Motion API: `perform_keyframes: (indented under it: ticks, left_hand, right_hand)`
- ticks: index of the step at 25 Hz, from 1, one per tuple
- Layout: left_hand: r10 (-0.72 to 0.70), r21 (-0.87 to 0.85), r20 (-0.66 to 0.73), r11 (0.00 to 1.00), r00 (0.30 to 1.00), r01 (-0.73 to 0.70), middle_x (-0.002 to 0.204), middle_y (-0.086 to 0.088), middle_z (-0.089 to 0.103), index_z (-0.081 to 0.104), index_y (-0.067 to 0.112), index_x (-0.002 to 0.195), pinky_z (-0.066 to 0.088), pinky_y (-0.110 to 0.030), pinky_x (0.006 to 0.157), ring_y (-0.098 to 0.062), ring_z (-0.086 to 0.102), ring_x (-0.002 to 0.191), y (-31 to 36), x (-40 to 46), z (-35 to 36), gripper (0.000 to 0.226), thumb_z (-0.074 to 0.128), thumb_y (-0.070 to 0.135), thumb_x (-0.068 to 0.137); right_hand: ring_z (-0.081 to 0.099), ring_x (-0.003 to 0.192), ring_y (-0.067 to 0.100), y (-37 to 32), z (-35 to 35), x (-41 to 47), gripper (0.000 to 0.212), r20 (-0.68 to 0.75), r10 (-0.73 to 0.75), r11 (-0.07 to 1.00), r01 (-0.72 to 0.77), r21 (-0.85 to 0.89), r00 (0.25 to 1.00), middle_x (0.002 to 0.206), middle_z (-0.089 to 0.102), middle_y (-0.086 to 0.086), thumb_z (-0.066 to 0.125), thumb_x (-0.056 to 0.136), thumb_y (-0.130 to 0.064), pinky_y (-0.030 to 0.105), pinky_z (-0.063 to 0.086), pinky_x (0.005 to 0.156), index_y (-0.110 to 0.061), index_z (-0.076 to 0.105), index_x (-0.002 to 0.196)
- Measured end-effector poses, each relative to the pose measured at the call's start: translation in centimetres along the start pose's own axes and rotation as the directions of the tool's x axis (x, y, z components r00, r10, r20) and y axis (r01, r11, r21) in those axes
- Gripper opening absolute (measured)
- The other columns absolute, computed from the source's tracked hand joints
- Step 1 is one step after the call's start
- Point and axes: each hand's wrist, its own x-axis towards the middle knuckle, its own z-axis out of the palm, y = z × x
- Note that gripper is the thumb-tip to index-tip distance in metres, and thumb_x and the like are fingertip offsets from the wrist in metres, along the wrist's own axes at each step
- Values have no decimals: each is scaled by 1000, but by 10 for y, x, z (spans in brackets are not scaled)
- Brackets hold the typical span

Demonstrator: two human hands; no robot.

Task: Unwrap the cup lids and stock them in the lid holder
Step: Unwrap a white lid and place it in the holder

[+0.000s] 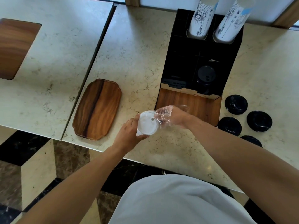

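Observation:
A stack of white cup lids [146, 124] is held just above the counter's front part, with my left hand [129, 135] gripping it from the left and below. My right hand [174, 118] is closed on the clear plastic wrap [162, 115], which is bunched over its fingers at the stack's right side. The black lid holder [182, 62] stands behind, with a stack of black lids [206, 75] in its front right compartment. The front left compartment looks dark and I cannot tell what it holds.
Several loose black lids [236, 106] lie on the marble counter [137, 54] to the right of the holder. Two sleeves of paper cups [202, 16] stand in the holder's back slots. A wooden tray [97, 109] lies to the left of my hands.

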Motion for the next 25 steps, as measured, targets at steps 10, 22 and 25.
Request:
perform_keyframes:
  ticks: [10, 22, 25]
  left_hand:
    - [97, 180, 50, 978, 994, -105, 119, -16, 57, 39, 1, 147, 52, -39, 86, -30, 58, 100, -1, 0, 3, 101, 83, 54, 74]
    - [-13, 481, 129, 875, 992, -51, 132, -11, 48, 17, 3, 158, 43, -38, 100, -25, 49, 113, -22, -10, 8, 110, 27, 85, 85]
    - [-41, 485, 120, 874, 992, -23, 128, -12, 48, 19, 2, 157, 45, -37, 96, -25, 50, 109, -27, -11, 2, 114, 28, 87, 81]
  right_hand:
    - [70, 75, 18, 10, 11, -6, 18, 42, 25, 954, -36, 298, 999, 91, 78, 10, 82, 85, -22, 38, 60, 81, -13, 77, 100]
    - [78, 94, 19, 21, -26, -22, 57, 134, 173, 945, -203, 256, 976, 102, 81, 7, 94, 56, -29, 33, 64, 81, -13, 76, 108]
    - [77, 100, 23, 29, -44, -22, 40, 148, 223, 936, -254, 245, 964, 110, 79, 8, 89, 76, -15, 39, 62, 90, -7, 77, 113]
